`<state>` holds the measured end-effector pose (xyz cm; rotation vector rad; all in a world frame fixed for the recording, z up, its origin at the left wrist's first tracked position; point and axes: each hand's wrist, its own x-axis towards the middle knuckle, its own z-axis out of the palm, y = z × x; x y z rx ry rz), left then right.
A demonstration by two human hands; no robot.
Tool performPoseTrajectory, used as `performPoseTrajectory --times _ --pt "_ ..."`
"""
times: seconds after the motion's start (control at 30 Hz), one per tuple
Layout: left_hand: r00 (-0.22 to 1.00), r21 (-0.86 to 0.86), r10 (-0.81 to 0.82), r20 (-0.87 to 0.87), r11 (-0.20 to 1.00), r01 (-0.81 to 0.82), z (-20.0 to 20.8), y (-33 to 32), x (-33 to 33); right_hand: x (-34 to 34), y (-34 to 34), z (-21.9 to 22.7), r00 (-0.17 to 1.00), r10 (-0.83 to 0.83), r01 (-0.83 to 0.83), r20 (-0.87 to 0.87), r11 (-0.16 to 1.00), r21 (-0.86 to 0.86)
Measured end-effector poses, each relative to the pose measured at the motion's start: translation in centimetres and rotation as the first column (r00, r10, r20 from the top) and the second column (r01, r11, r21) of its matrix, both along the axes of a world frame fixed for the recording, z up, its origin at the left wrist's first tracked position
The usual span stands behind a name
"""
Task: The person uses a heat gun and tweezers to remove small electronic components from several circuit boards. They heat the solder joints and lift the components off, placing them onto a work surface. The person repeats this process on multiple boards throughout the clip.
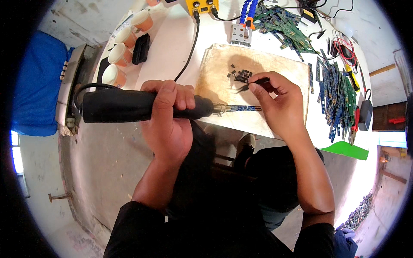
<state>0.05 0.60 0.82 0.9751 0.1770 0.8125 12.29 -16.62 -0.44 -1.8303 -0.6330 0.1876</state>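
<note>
My left hand (170,103) is wrapped round the black handle of a hot air gun (124,105). Its metal nozzle points right, over one end of a narrow blue circuit board strip (245,108) lying along the near edge of a stained, tan work mat (215,64). My right hand (277,99) pinches dark tweezers (258,81), their tips angled left above the mat. Just beyond the tips sits a small heap of black chips (243,75), with a few loose ones beside it. The right end of the strip passes behind my right hand.
Piles of circuit board strips (337,94) lie at the right and far right. Paper cups (124,36) line the left side. A yellow station (202,6), with a black cable running toward me, and a metal block (241,35) stand at the back. Pliers and screwdrivers lie far right.
</note>
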Motion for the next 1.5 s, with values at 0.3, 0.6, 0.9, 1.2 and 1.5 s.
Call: performPoseTrajectory --times 0.3,0.6,0.9,1.2,1.5 --pt "0.999 0.020 0.000 -0.046 1.000 0.001 0.3 -0.3 0.0 -0.7 -1.7 0.9 0.982 0.181 -0.177 0.061 0.982 -0.060" --pt "0.999 0.020 -0.042 -0.027 0.999 0.043 0.4 -0.6 0.3 0.0 -3.3 1.3 0.999 0.007 -0.005 0.039 1.000 -0.029" --pt "0.994 -0.002 -0.105 0.023 0.994 0.105 1.6 -2.2 1.2 -0.6 -5.6 1.5 1.000 -0.004 0.006 0.018 0.993 -0.114" --pt "0.992 -0.018 -0.125 0.015 0.992 0.126 0.3 -2.3 1.8 -0.7 -5.7 1.4 0.994 0.033 -0.020 0.100 0.991 -0.129" --pt "0.990 -0.038 -0.140 0.016 0.989 0.141 0.5 -2.5 2.1 -0.9 -5.3 1.6 0.995 0.062 -0.051 0.082 0.990 -0.130"
